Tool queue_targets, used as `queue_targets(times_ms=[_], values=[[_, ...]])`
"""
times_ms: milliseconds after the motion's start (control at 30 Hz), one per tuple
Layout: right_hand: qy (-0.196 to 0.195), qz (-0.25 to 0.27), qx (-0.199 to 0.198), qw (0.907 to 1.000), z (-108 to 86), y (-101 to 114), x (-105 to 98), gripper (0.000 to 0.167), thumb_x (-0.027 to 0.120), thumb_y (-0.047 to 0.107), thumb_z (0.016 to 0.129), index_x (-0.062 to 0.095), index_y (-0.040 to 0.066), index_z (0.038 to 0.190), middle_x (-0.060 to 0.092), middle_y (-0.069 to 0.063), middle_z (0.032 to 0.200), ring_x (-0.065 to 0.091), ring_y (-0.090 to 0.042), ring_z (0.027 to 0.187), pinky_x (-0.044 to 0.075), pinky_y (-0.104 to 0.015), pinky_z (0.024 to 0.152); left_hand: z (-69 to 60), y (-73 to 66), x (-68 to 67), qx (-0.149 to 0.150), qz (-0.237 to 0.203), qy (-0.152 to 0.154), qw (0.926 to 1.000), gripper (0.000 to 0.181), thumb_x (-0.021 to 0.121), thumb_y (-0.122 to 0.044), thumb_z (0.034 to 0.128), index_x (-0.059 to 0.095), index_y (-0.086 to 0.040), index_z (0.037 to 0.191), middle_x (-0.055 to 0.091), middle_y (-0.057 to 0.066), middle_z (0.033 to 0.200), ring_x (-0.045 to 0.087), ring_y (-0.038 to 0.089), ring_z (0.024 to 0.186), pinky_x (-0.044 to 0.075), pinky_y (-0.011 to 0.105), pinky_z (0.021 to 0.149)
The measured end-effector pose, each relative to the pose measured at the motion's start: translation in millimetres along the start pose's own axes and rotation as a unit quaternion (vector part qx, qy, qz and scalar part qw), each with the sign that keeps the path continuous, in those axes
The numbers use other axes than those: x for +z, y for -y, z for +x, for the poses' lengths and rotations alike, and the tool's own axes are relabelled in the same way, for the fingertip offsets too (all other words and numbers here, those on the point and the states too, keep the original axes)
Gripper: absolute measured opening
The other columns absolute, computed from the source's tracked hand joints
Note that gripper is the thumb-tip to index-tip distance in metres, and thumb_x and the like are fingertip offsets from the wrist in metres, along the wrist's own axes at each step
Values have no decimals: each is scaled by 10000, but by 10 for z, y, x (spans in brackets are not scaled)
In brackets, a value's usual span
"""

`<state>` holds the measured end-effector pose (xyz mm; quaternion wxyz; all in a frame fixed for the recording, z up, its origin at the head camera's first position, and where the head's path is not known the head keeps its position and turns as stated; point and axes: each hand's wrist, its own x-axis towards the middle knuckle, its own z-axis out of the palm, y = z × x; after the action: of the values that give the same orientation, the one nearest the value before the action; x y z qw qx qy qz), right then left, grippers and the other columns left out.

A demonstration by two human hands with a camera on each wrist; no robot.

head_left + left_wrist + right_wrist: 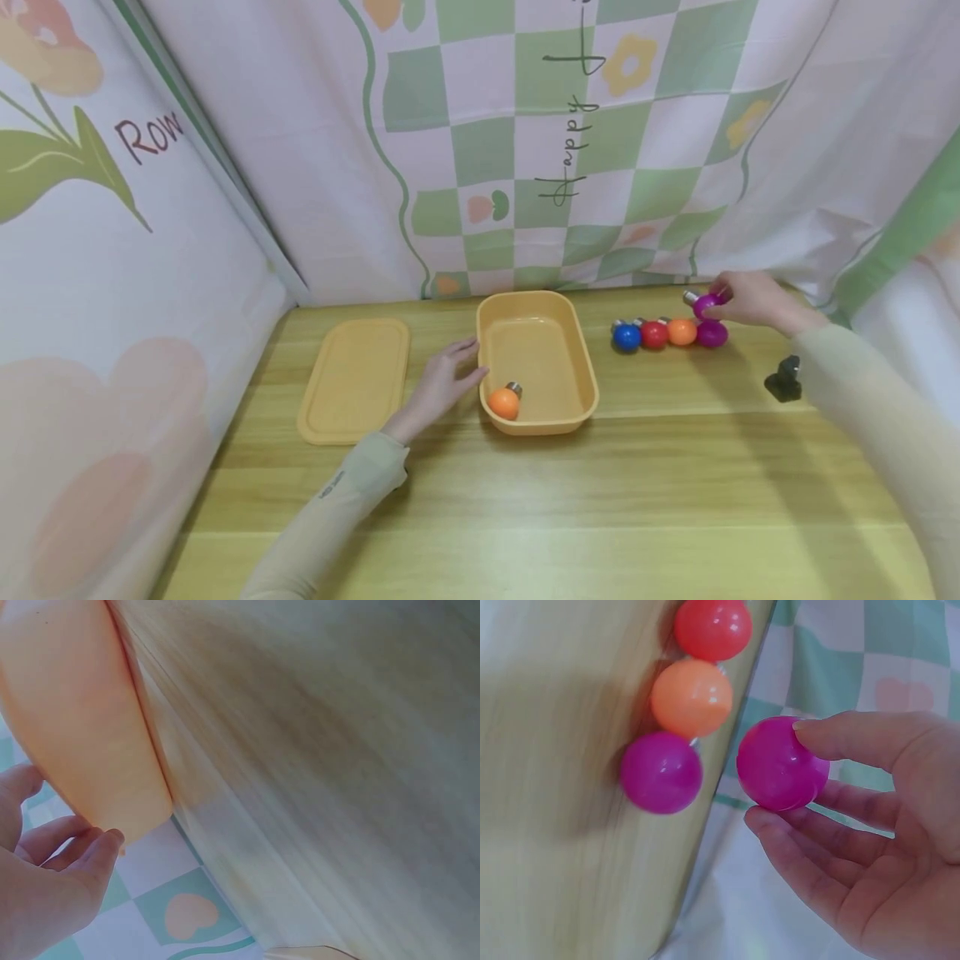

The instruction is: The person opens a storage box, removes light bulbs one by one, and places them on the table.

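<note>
My right hand (753, 300) pinches a purple light bulb (781, 763) between thumb and fingers, its metal base pointing to the left in the head view. The held bulb is just behind a row of bulbs on the table: a blue bulb (627, 337), a red bulb (654, 335), an orange bulb (682, 332) and another purple bulb (712, 334). My left hand (442, 383) rests its loosely bent fingers against the left side of a yellow plastic box (588, 367). Another orange bulb (504, 403) lies in the box's near left corner.
A flat yellow lid (354, 382) lies on the wooden table (525, 500), left of the box. Near the right sleeve is a small black object (784, 380), its kind unclear. Patterned curtains (480, 158) hang behind the table and at both sides.
</note>
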<state>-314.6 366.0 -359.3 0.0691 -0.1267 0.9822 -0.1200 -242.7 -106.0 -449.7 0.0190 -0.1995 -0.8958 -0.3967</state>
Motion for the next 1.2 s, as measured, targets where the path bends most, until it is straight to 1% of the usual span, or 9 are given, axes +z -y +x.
queue_targets(times_ms=[267, 567, 800, 1000, 1200], values=[[68, -94, 62, 9999, -80, -163, -10, 503, 735, 195, 856, 563, -210, 1100, 640, -390, 1024, 633, -488, 900, 524, -639, 829, 0, -15, -3, -69, -38, 22, 10000, 533, 668, -211, 950, 510, 44, 1392, 483, 187, 1502, 444, 382, 1408, 380, 497, 1186], [160, -145, 358, 9991, -135, -315, 32, 577, 721, 256, 865, 525, -204, 1152, 613, -403, 1075, 590, -533, 959, 485, -668, 845, 0, -21, -14, -106, -27, 41, 9999, 535, 664, -212, 953, 505, 47, 1394, 478, 190, 1504, 438, 386, 1412, 367, 502, 1194], [232, 90, 487, 9985, -158, -443, 63, 566, 699, 253, 876, 515, -203, 1156, 574, -427, 1120, 566, -560, 981, 475, -682, 828, 3, -16, -12, -122, 59, 79, 9999, 550, 661, -248, 956, 503, 36, 1400, 477, 175, 1508, 439, 367, 1416, 366, 479, 1200], [180, 47, 484, 9987, -183, -493, 79, 583, 723, 297, 865, 538, -199, 1107, 601, -409, 1057, 575, -545, 947, 473, -680, 819, 1, -21, -9, -72, 57, 40, 9999, 541, 665, -228, 953, 508, 44, 1393, 484, 190, 1500, 447, 379, 1407, 377, 491, 1191], [180, 38, 475, 9987, -212, -568, 112, 574, 731, 276, 863, 536, -214, 1090, 610, -406, 1032, 586, -535, 921, 473, -676, 832, -2, -35, -12, -48, 49, 36, 10000, 534, 665, -221, 953, 512, 46, 1390, 485, 192, 1498, 450, 380, 1404, 377, 493, 1190]])
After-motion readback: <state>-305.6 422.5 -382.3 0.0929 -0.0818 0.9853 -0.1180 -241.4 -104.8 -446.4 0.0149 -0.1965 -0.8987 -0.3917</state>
